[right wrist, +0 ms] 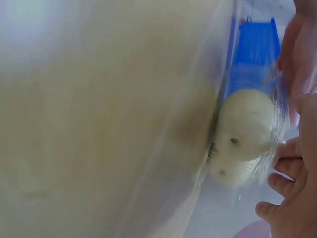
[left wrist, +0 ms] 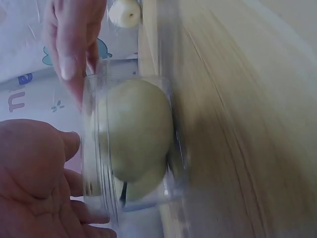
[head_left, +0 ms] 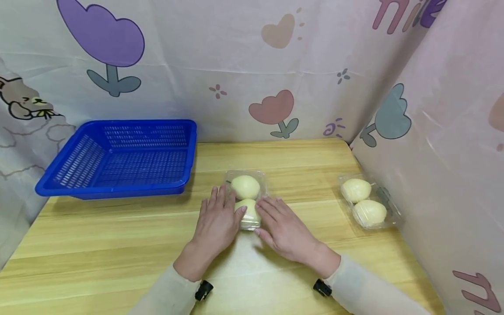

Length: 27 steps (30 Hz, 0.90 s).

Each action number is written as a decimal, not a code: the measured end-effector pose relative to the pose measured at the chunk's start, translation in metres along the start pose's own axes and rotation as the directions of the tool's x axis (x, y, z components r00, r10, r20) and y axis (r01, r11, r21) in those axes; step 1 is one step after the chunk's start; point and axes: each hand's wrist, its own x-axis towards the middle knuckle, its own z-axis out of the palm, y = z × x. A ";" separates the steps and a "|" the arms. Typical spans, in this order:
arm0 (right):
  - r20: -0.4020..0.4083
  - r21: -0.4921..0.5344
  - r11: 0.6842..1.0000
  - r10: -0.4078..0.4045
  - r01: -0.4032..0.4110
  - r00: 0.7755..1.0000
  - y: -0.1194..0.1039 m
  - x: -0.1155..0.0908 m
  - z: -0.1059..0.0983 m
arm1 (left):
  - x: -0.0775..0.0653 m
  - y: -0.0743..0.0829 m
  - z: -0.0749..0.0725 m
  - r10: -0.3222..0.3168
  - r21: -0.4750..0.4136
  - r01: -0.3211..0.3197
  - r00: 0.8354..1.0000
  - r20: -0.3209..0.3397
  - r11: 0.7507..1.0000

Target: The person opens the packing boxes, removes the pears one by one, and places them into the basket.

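A clear plastic clamshell box [head_left: 250, 227] with two pale yellow pears [head_left: 245, 187] inside lies on the wooden table in front of me. My left hand [head_left: 216, 223] rests along its left side, fingers extended and thumb over the near pear. From the right, my right hand [head_left: 286, 232] touches the opposite edge with outstretched fingers. In the left wrist view one pear [left wrist: 136, 131] shows a dark stem through the clear wall, with fingers at the box's rim [left wrist: 101, 148]. The right wrist view shows the pears [right wrist: 245, 124] end-on, my right fingers [right wrist: 285, 183] beside the lid edge.
A blue perforated basket [head_left: 183, 186] stands at the back left. To the right, a second clear box [head_left: 385, 197] holds two more pears [head_left: 370, 213] near the table's right edge. A patterned curtain [head_left: 177, 78] hangs behind and along the right side.
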 end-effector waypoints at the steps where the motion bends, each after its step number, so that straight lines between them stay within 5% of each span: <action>1: -0.006 0.007 1.000 -0.021 0.021 1.000 -0.005 0.000 0.000 | 0.001 -0.001 0.000 -0.002 -0.004 0.002 1.000 0.000 1.000; 7: -0.017 0.105 0.988 -0.109 0.110 0.994 -0.022 0.002 -0.003 | 0.006 -0.005 0.001 0.043 -0.008 -0.044 0.999 -0.005 0.999; 12: -0.052 0.191 0.973 -0.120 0.128 0.991 -0.010 0.008 -0.007 | 0.001 -0.002 -0.002 0.077 0.017 -0.077 0.997 -0.010 0.997; 16: -0.056 0.195 0.978 -0.065 0.075 0.996 0.008 0.018 -0.009 | -0.014 0.011 -0.005 0.124 0.086 -0.120 0.992 -0.035 0.989; 21: 0.034 0.197 0.980 0.029 -0.035 0.999 0.028 0.037 -0.009 | -0.029 0.024 -0.004 0.175 0.131 -0.169 0.984 -0.038 0.977; 27: 0.127 0.214 0.972 0.075 -0.101 0.989 0.044 0.049 -0.004 | -0.030 0.023 -0.001 0.190 0.118 -0.187 0.982 -0.018 0.975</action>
